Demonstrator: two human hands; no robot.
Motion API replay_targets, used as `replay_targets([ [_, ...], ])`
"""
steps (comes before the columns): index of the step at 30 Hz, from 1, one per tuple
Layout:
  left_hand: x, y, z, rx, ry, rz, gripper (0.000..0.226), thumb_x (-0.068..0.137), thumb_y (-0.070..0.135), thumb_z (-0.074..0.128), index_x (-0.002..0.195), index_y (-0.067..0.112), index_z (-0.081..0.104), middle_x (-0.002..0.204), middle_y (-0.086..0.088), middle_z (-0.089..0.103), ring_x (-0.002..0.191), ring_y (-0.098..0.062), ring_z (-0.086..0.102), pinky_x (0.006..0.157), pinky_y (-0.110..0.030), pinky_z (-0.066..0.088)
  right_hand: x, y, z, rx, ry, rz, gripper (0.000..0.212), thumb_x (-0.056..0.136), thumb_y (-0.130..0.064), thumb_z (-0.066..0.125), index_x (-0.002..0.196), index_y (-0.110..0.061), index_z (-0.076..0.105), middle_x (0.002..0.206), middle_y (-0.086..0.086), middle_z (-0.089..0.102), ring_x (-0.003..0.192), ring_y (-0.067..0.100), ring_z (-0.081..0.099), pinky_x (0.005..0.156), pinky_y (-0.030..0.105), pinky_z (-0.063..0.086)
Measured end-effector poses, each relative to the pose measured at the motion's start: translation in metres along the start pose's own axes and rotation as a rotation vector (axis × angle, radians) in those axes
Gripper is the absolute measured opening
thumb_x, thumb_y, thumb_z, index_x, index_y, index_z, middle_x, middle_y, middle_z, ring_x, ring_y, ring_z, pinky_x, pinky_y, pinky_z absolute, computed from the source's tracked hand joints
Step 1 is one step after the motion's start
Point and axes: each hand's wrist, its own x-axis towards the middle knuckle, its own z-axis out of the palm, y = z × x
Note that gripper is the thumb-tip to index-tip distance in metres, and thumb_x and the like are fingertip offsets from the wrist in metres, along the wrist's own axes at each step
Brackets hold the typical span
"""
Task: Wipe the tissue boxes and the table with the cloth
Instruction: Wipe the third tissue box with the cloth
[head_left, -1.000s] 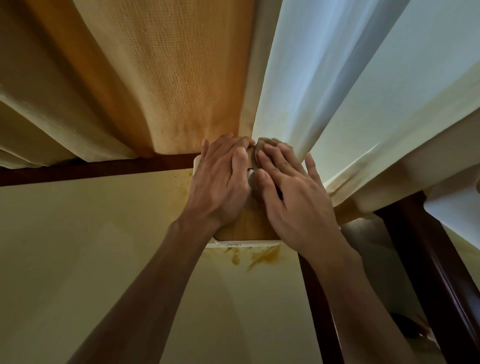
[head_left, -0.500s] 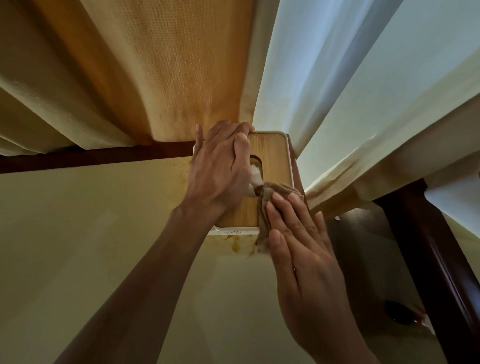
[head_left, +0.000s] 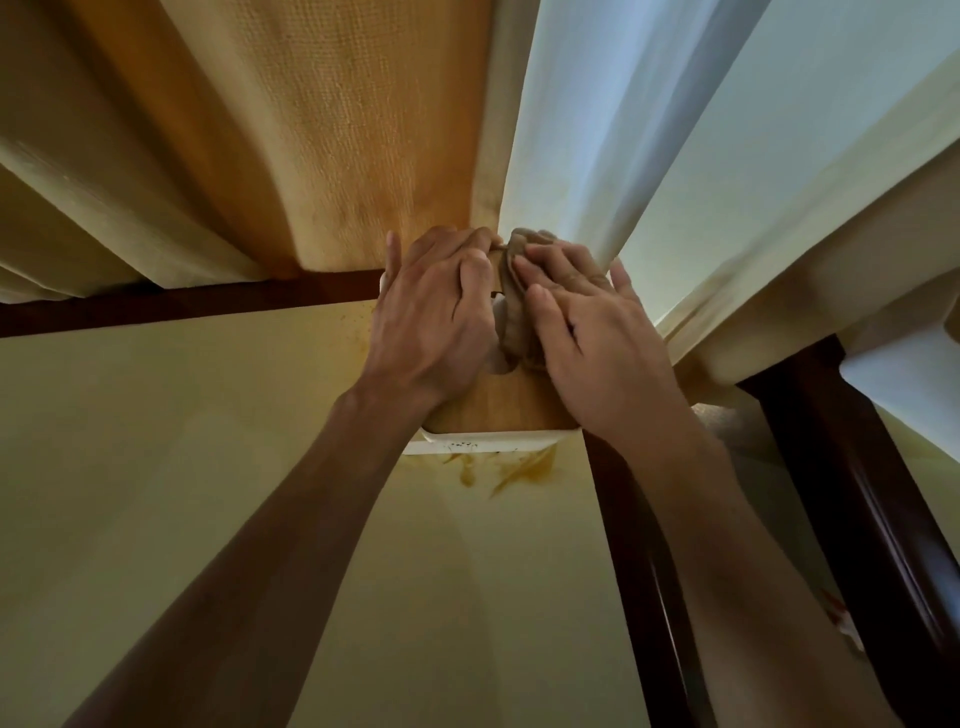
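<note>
A tissue box (head_left: 498, 410) with a wooden lid and a white body stands at the far edge of the pale yellow table (head_left: 182, 467). My left hand (head_left: 436, 317) lies over the left half of the lid, fingers curled over the box's far edge. My right hand (head_left: 587, 332) presses a brown cloth (head_left: 517, 312) flat on the right half of the lid with straight fingers. A white tissue shows in the lid's slot between the hands.
Orange-brown stains (head_left: 514, 470) mark the table just in front of the box. Yellow and white curtains (head_left: 363, 130) hang right behind the box. A dark wooden frame (head_left: 649, 571) runs along the table's right edge, another dark rail (head_left: 182, 304) along its far edge.
My right hand has slid the cloth from the near right corner of the lid up to its far end. The left hand has stayed on the box.
</note>
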Motion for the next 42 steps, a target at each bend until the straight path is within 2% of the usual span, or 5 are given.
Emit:
replay_targets([
  [8, -0.002, 0.003, 0.000, -0.011, 0.026, -0.009, 0.053, 0.101, 0.028, 0.017, 0.126, 0.018, 0.062, 0.125, 0.011, 0.060, 0.130, -0.006, 0.046, 0.126, -0.046, 0.004, -0.076, -0.017, 0.007, 0.026, 0.060, 0.017, 0.044, 0.111, -0.036, 0.024, 0.149, -0.026, 0.044, 0.160, -0.010, 0.037, 0.155, 0.001, 0.014, 0.130, 0.040, 0.011],
  [13, -0.003, 0.003, 0.000, 0.000, 0.032, -0.026, 0.050, 0.102, 0.027, 0.019, 0.127, 0.019, 0.062, 0.124, 0.016, 0.055, 0.132, -0.003, 0.042, 0.126, -0.046, 0.001, -0.121, -0.030, 0.017, 0.043, 0.161, 0.043, 0.041, 0.110, -0.035, 0.029, 0.147, -0.027, 0.044, 0.156, -0.013, 0.040, 0.153, 0.002, 0.022, 0.127, 0.043, 0.021],
  [26, -0.001, 0.001, -0.001, -0.013, -0.014, -0.016, 0.056, 0.097, 0.029, 0.017, 0.130, 0.016, 0.060, 0.133, 0.007, 0.059, 0.135, -0.007, 0.043, 0.126, -0.046, 0.003, -0.004, -0.003, 0.010, 0.085, 0.069, 0.016, 0.052, 0.110, -0.036, 0.021, 0.152, -0.020, 0.048, 0.162, -0.007, 0.039, 0.156, 0.007, 0.017, 0.128, 0.043, 0.015],
  [31, -0.001, 0.001, 0.001, -0.008, -0.006, -0.028, 0.057, 0.099, 0.030, 0.015, 0.131, 0.017, 0.060, 0.134, 0.007, 0.059, 0.136, -0.007, 0.042, 0.126, -0.043, 0.002, -0.033, -0.014, 0.014, 0.050, 0.104, 0.041, 0.051, 0.110, -0.033, 0.022, 0.154, -0.018, 0.042, 0.164, -0.005, 0.034, 0.157, 0.006, 0.012, 0.129, 0.039, 0.014],
  [42, -0.002, 0.001, 0.002, -0.053, 0.023, -0.042, 0.054, 0.101, 0.030, 0.016, 0.129, 0.021, 0.061, 0.131, 0.009, 0.059, 0.133, -0.005, 0.043, 0.126, -0.039, 0.003, -0.127, -0.037, 0.025, 0.122, 0.269, 0.072, 0.041, 0.108, -0.027, 0.034, 0.146, -0.021, 0.049, 0.156, -0.007, 0.045, 0.152, 0.005, 0.027, 0.120, 0.047, 0.037],
])
